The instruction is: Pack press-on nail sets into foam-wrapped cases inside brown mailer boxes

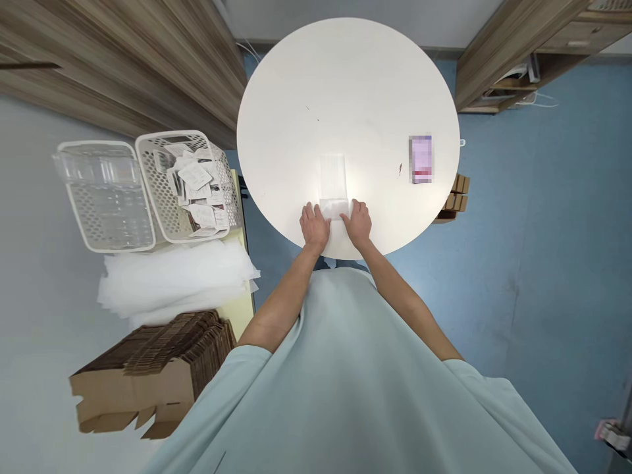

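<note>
A thin, translucent white wrapping sheet point(334, 176) lies lengthwise on the round white table in front of me. Its near end is a thicker, folded-looking part point(334, 209), and what is inside, if anything, does not show clearly. My left hand point(315, 228) grips the left edge of this near end, its thumb at the lower corner and its fingers bent on the tabletop. At the opposite edge, my right hand point(359, 224) does the same, thumb pointing inward. Both hands rest close to the table's front rim.
On the round table point(345, 79), a blurred pink-purple item point(421, 159) lies to the right. At left stand a basket of packets point(195, 187), a basket with clear plastic point(106, 197), stacked white sheets point(172, 276) and flattened cardboard boxes point(148, 382). Small brown boxes point(457, 197) sit beyond the right rim.
</note>
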{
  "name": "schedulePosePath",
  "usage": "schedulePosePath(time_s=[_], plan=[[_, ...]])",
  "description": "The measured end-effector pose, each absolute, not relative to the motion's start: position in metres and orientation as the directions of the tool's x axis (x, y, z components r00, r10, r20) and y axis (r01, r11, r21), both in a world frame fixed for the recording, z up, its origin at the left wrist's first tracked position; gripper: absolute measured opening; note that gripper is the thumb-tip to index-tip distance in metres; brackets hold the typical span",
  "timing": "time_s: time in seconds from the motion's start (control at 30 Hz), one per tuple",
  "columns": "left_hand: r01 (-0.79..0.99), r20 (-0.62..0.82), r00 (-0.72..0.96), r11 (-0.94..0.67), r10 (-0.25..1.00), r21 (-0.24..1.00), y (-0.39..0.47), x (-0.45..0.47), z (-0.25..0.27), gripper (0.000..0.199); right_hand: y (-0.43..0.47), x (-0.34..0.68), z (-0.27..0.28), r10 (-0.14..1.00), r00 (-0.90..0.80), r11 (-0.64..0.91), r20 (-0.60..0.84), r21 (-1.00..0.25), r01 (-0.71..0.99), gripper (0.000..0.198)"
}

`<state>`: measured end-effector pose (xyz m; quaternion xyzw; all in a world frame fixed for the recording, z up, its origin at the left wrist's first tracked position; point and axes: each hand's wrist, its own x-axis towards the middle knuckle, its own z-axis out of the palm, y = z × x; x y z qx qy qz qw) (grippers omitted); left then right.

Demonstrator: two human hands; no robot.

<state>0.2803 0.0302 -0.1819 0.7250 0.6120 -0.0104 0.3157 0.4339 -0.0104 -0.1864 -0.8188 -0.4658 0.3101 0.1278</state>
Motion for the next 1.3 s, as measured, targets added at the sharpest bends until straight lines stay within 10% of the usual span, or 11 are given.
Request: schedulePosePath(time_s=[0.23, 0.83, 1.3], plan=[[0.774, -0.401, 0.569, -0.302, 0.718, 0.557, 0.043, 0.280, -0.183, 0.080, -0.001, 0.437, -0.193, 0.942, -0.017, -0.183, -0.335, -0.555, 0.812, 0.059], [0.737, -0.483, 0.676, -0.490, 0.557, 0.466, -0.021, 0.230, -0.155, 0.065, -0.109, 0.436, -0.184, 0.911, -0.228, 0.002, -0.343, -0.551, 0.835, 0.059], [0.848, -0.459, 0.519, -0.365, 0.721, 0.384, 0.024, 0.266, -0.164, 0.057, -0.060, 0.433, -0.175, 0.885, 0.147, -0.393, -0.443, -0.536, 0.747, 0.050]])
